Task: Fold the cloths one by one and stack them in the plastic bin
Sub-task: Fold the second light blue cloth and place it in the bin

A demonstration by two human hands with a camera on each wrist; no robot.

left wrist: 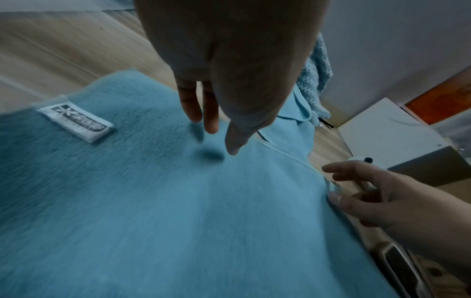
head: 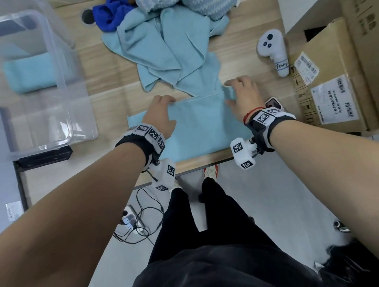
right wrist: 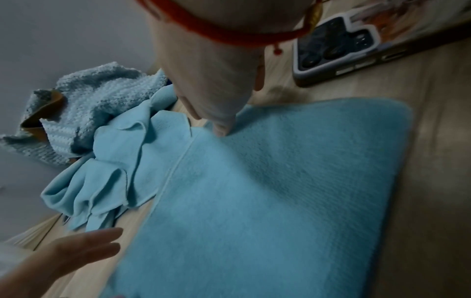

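Head view recorded a light blue cloth [head: 202,129] lying flat at the near edge of the wooden surface [head: 105,86], a white label [left wrist: 76,124] sewn near one corner. Left hand [head: 160,114] lay on the cloth's far left part with fingers straight and relaxed, gripping nothing. Right hand [head: 242,98] was at the far right corner, thumb and fingers pinching a raised flap of the cloth. Beyond it a crumpled pale blue cloth [head: 169,49] touched its far edge, with a knitted cloth [head: 188,1] and a dark blue cloth [head: 109,15] behind. Clear plastic bin [head: 69,84] stood to the left, holding one folded cloth [head: 30,73]. A white controller [head: 273,49], a phone [right wrist: 339,44] and cardboard boxes [head: 335,72] lay to the right
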